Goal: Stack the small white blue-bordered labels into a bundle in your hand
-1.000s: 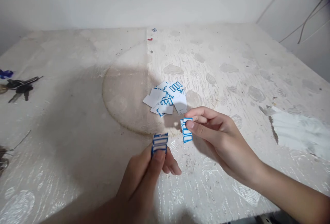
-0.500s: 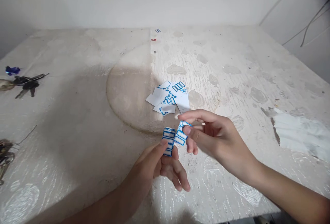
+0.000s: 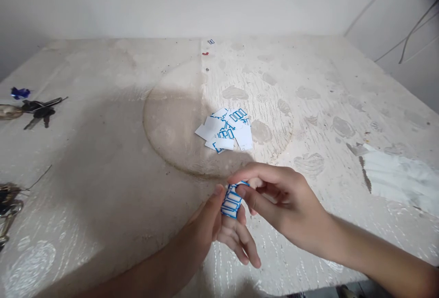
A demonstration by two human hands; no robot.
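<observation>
Small white cards printed with blue-edged boxes [image 3: 231,203] are held between my two hands, low in the middle of the view. My left hand [image 3: 216,225] has its thumb at the cards' left edge, with its lower fingers stretched out beneath. My right hand [image 3: 279,199] pinches the upper right end of the cards between thumb and index finger. The cards overlap, so I cannot tell where one ends and another begins. Just beyond my hands lies a loose pile of similar cards [image 3: 219,129], some with plain white backs up.
Keys [image 3: 41,109] and a shiny blue scrap [image 3: 19,93] lie at the left, with more metal pieces [image 3: 10,213] nearer me. A crumpled white paper [image 3: 399,174] rests at the right. Tiny scraps, one red [image 3: 205,53], dot the table's [image 3: 113,161] far side.
My right hand has moved down and left, bringing its cards over those in my left hand. The two sets, side by side before, now overlap. The pile looks the same.
</observation>
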